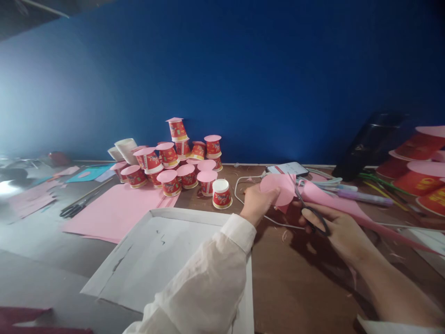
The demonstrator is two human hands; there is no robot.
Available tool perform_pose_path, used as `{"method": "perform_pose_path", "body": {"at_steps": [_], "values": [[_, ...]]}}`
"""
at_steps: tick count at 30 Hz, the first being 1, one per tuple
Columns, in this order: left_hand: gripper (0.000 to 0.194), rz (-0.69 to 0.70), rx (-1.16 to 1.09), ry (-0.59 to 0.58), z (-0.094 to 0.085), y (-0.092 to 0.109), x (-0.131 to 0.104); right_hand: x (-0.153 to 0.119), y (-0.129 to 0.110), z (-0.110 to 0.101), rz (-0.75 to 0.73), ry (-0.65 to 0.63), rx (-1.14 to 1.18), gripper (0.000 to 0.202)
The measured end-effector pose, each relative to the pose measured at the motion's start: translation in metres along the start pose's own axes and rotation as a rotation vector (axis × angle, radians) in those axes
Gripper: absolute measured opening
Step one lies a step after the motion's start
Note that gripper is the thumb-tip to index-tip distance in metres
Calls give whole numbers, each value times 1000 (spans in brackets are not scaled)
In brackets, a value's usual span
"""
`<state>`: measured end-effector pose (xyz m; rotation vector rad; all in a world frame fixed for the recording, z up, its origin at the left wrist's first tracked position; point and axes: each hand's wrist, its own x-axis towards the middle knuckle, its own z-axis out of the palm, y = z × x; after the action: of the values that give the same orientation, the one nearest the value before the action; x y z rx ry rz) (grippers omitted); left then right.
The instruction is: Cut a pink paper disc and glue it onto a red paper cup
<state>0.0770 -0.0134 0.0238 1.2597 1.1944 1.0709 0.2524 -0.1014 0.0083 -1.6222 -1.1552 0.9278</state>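
My left hand (257, 204) pinches a rounded piece of pink paper (274, 185) above the brown table. In my right hand (332, 227) is a pair of black-handled scissors (319, 220), its blades at the right edge of the pink paper. A long pink strip (333, 200) trails away to the right beyond my right hand. Left of my left hand stands a red paper cup (222, 197) with its white end up. Behind it, several red cups (168, 183) topped with pink paper pieces are grouped and partly stacked.
A white sheet-covered board (160, 260) lies under my left forearm. Pink sheets (118, 213) and another pair of scissors (74, 208) lie further left. A phone (287, 169), white cables (250, 177), a dark bottle (365, 144) and larger red cups (427, 171) stand or lie to the right.
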Motion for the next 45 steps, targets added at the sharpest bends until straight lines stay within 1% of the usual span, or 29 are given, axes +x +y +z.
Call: {"method": "perform_pose_path", "body": {"at_steps": [4,11,15,20,23,26,30,33,37,41,45], "values": [[20,-2,11,-10,0,-1,0,3,2,-2,0,-15,-3,55],[19,15,12,-16,-1,3,-2,-9,-9,7,10,42,78,53],[23,-5,-36,-42,-1,1,-2,-5,-7,4,12,19,47,54],[24,-4,-39,-56,-1,-3,0,-3,-6,2,14,30,-1,42],[22,-7,-68,-61,-1,-2,0,-7,-9,4,19,40,-8,39],[20,-31,-128,-68,-1,-1,-1,-7,-9,4,-18,63,-16,37],[21,-55,-236,-77,0,-1,-2,0,-3,0,-60,38,-70,39],[18,-72,-276,-77,0,-1,-1,4,1,-1,-77,38,-84,40],[12,-109,-306,-62,-1,0,0,4,2,-1,-93,16,-89,54],[8,-100,-329,-61,-2,1,-1,4,2,-2,-112,1,-69,65],[11,-99,-333,-57,-2,0,0,5,3,-2,-117,-1,-67,61]]}}
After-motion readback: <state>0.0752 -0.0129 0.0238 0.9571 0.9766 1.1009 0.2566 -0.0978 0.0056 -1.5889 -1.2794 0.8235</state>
